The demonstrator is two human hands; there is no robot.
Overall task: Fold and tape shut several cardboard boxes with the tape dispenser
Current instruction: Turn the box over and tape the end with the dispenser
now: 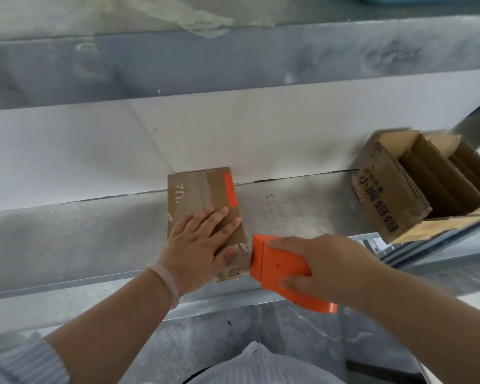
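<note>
flat brown taped box (203,200) on scuffed grey metal worktop (288,209), left hand (200,245) spread flat pressing it, right hand (324,270) gripping blocky orange dispenser (277,267) at box edge, open carton (416,184) of corrugated sheets far right

Left hand (198,245), right hand (324,270): both were bare.
Bracelet (165,281): a smooth, pale, translucent band, worn just behind the left hand.
Left sleeve (25,361): pale blue-grey knit, finely striped, was bunched at the elbow.
Right forearm (427,309): was bare to the frame edge.
Shirt front (261,364): the same striped knit, showed at bottom centre.
</note>
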